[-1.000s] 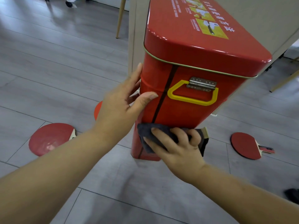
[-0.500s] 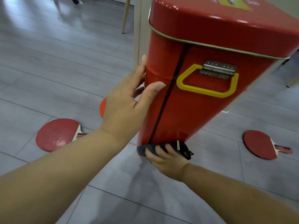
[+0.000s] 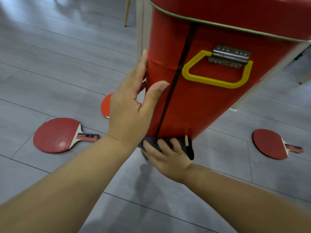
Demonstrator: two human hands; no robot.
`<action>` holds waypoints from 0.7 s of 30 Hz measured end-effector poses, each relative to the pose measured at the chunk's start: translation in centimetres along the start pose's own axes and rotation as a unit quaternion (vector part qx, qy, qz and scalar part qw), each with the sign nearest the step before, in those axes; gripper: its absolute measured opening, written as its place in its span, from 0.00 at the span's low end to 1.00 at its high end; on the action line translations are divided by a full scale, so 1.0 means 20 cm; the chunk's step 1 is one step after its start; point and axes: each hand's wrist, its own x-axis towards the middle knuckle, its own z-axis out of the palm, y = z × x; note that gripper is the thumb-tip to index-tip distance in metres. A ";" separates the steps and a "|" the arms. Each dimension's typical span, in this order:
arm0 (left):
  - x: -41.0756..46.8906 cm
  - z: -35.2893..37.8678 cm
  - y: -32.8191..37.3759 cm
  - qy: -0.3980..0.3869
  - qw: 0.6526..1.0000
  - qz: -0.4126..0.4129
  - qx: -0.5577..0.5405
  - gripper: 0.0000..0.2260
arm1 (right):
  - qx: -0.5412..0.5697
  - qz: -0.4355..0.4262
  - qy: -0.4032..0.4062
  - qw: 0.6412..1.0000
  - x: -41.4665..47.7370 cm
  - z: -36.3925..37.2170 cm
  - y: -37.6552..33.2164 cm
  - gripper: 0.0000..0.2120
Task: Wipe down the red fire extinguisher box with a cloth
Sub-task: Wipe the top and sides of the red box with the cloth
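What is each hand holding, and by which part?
The right hand grips the dark cloth, fingers curled over its middle, at the bottom of the red box. The left hand grips nothing; it rests open against the box's left corner.

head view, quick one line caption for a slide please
Left hand steadies the red box while the right hand holds a dark cloth against its bottom edge.

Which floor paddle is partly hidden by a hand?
The middle paddle, behind the left hand; the left paddle and right paddle show whole, with handles.
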 end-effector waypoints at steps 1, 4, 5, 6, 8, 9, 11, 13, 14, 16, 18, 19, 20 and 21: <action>-0.01 0.00 -0.02 -0.009 1.000 0.002 0.006 0.30 | 0.000 -0.024 -0.026 0.999 -0.03 0.04 -0.04 0.14; -0.04 0.00 -0.09 -0.038 0.999 -0.005 0.014 0.32 | 0.021 -0.086 -0.102 0.991 -0.11 0.16 -0.14 0.10; -0.05 0.00 -0.10 -0.039 0.999 -0.011 0.008 0.33 | 0.023 -0.110 -0.127 0.985 -0.14 0.19 -0.16 0.10; -0.07 0.00 -0.11 -0.036 0.999 -0.016 0.000 0.33 | 0.022 -0.135 -0.148 0.980 -0.17 0.22 -0.18 0.10; -0.09 0.01 -0.12 -0.029 0.999 -0.022 -0.004 0.32 | 0.015 -0.166 -0.163 0.972 -0.22 0.27 -0.19 0.09; -0.10 0.02 -0.13 -0.026 0.999 -0.026 0.001 0.32 | 0.010 -0.170 -0.163 0.972 -0.23 0.28 -0.19 0.09; -0.12 0.02 -0.15 -0.026 0.999 -0.039 0.012 0.30 | 0.006 -0.173 -0.163 0.971 -0.25 0.29 -0.19 0.09; -0.15 0.02 -0.17 -0.037 0.998 -0.054 0.019 0.29 | 0.017 -0.166 -0.161 0.973 -0.26 0.27 -0.18 0.08; -0.16 0.02 -0.18 -0.044 0.997 -0.060 0.024 0.29 | 0.022 -0.153 -0.158 0.975 -0.27 0.26 -0.17 0.09; -0.17 0.02 -0.20 -0.053 0.996 -0.065 0.028 0.28 | 0.034 -0.104 -0.133 0.985 -0.30 0.24 -0.13 0.09; -0.17 0.02 -0.20 -0.050 0.996 -0.063 0.028 0.28 | 0.052 -0.039 -0.088 0.994 -0.32 0.20 -0.07 0.08; -0.17 0.02 -0.20 -0.048 0.996 -0.063 0.029 0.27 | 0.056 -0.012 -0.064 0.996 -0.32 0.16 -0.03 0.08; -0.17 0.02 -0.20 -0.048 0.996 -0.063 0.029 0.27 | 0.059 0.010 -0.039 0.997 -0.31 0.12 0.01 0.11; -0.17 0.02 -0.20 -0.046 0.996 -0.063 0.030 0.27 | 0.062 0.031 -0.012 0.997 -0.29 0.07 0.06 0.13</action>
